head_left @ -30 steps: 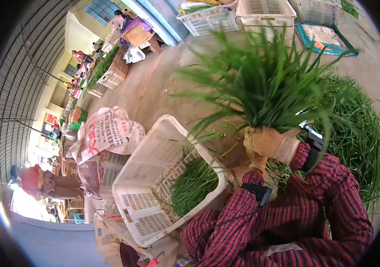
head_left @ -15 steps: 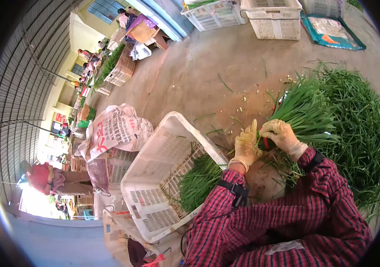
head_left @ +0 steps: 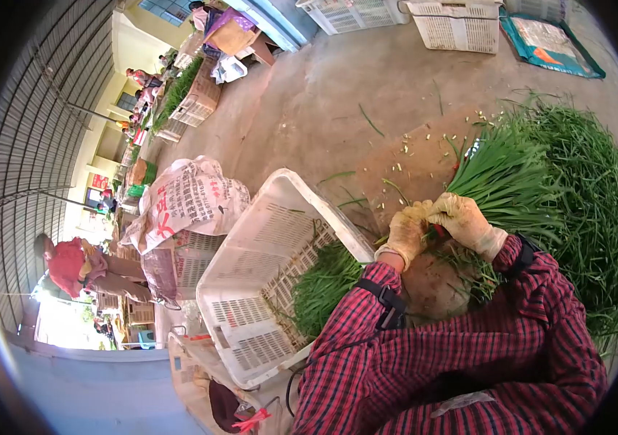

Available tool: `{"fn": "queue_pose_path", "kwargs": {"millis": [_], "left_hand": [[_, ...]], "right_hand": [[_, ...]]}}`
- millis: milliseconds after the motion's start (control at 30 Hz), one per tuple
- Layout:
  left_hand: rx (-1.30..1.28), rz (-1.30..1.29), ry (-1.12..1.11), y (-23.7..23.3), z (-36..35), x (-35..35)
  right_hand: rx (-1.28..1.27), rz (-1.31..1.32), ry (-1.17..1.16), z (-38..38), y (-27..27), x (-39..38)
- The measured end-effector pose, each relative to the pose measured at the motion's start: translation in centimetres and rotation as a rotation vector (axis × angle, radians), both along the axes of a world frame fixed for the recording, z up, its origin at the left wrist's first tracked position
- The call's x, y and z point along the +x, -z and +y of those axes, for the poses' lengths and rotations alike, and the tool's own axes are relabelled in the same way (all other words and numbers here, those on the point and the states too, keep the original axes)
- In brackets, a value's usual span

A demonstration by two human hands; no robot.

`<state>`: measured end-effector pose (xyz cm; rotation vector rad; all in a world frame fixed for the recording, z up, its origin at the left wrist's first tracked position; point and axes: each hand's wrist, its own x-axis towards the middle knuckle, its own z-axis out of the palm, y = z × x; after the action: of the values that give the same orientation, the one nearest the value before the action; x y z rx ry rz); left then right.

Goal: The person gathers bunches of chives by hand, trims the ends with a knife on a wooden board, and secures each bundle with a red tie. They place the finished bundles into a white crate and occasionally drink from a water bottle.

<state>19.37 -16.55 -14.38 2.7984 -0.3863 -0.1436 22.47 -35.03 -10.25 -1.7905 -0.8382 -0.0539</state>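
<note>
My left hand (head_left: pixel 407 233), in a pale work glove, is closed, with its fingertips meeting those of my gloved right hand (head_left: pixel 467 223). That right hand is also closed, its fingers curled in. Whatever lies between the fingers is hidden; a small bit of red shows just under the right hand. Right beyond the right hand lies a neat bunch of long green leaves like garlic chives (head_left: pixel 506 177). A large loose heap of the same greens (head_left: pixel 588 188) spreads to its right.
A white plastic crate (head_left: pixel 240 315) with cut greens (head_left: pixel 326 286) inside stands tilted at my left. Behind it, a printed sack (head_left: pixel 193 203) covers another crate. Trimmings litter the floor ahead. More crates (head_left: pixel 457 29) and a teal bag (head_left: pixel 552 45) sit farther off. A person in red (head_left: pixel 68 267) stands at left.
My left hand's raised finger has curled in, and the hand has closed up against the right one. The view has shifted slightly; the bunch lies in about the same place.
</note>
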Motion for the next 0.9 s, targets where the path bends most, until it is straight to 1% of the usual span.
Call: {"fn": "queue_pose_path", "kwargs": {"millis": [33, 100, 133, 200, 233, 267, 300, 333, 400, 433, 500, 533, 600, 633, 667, 733, 767, 800, 833, 867, 900], "left_hand": [[-0.013, -0.087, 0.022, 1.5, 0.7, 0.2], [-0.062, -0.191, -0.006, 1.7, 0.5, 0.2], [-0.106, -0.194, -0.051, 1.9, 0.6, -0.2], [-0.204, -0.101, -0.131, 2.5, 0.1, -0.6], [-0.154, -0.190, -0.033, 1.3, -0.2, -0.8], [-0.101, -0.286, 0.060, -0.1, -0.5, -1.0], [-0.318, -0.342, 0.098, -1.8, -1.3, -1.0], [-0.347, -0.328, 0.117, -2.6, -1.6, -1.0], [-0.541, -0.240, 0.061, -3.0, -1.8, -0.8], [-0.557, -0.231, 0.069, -2.8, -1.6, -0.5], [-0.516, -0.266, 0.090, -2.1, -1.3, -0.6], [-0.523, -0.261, 0.091, -2.1, -1.2, -0.7], [-0.486, -0.052, -0.005, -2.8, -1.1, -1.2], [-0.456, -0.174, -0.004, -3.0, -1.3, -1.5], [-0.459, -0.172, -0.005, -2.4, -1.2, -1.4], [-0.509, -0.262, 0.061, -1.1, -0.8, -0.8], [-0.510, -0.261, 0.058, -1.1, -0.7, -0.9], [-0.472, -0.280, 0.057, -1.0, -0.6, -0.9], [-0.433, -0.300, 0.057, -1.0, -0.6, -0.9], [-0.434, -0.300, 0.056, -1.0, -0.6, -0.8], [-0.448, -0.311, 0.054, -1.0, -0.7, -0.7]], "right_hand": [[-0.006, 0.005, -0.003, 0.3, 0.0, -0.2], [0.002, -0.145, 0.018, 0.7, 0.2, -0.1], [-0.004, -0.120, 0.001, 0.5, 0.5, -0.1], [-0.070, -0.065, -0.027, -0.2, 1.5, 0.2], [-0.072, 0.084, 0.004, -0.2, 1.5, 0.2], [-0.170, -0.444, 0.008, -0.4, 3.6, 1.3], [-0.187, -0.472, -0.003, -0.7, 3.3, 1.4], [-0.216, -0.458, 0.014, -0.9, 3.3, 1.5], [-0.164, -0.336, -0.075, -1.2, 3.4, 1.9], [-0.179, -0.327, -0.068, -1.0, 2.9, 1.8], [-0.172, 0.183, -0.087, -0.9, 1.3, 1.2], [-0.177, 0.189, -0.084, -1.1, 0.9, 1.3], [-0.079, 0.353, -0.174, -1.3, -0.1, 2.0], [-0.174, 0.361, -0.194, -1.9, -0.7, 2.7], [-0.177, 0.363, -0.195, -2.2, -1.0, 2.9], [-0.280, 0.512, -0.264, -2.5, -1.4, 3.2], [-0.310, 0.368, -0.344, -2.7, -1.6, 3.6], [-0.311, 0.368, -0.345, -2.7, -1.6, 3.5], [-0.340, 0.302, -0.355, -2.7, -1.8, 3.6], [-0.368, 0.236, -0.363, -2.7, -1.8, 3.7], [-0.368, 0.237, -0.364, -2.3, -1.8, 3.7]]}}
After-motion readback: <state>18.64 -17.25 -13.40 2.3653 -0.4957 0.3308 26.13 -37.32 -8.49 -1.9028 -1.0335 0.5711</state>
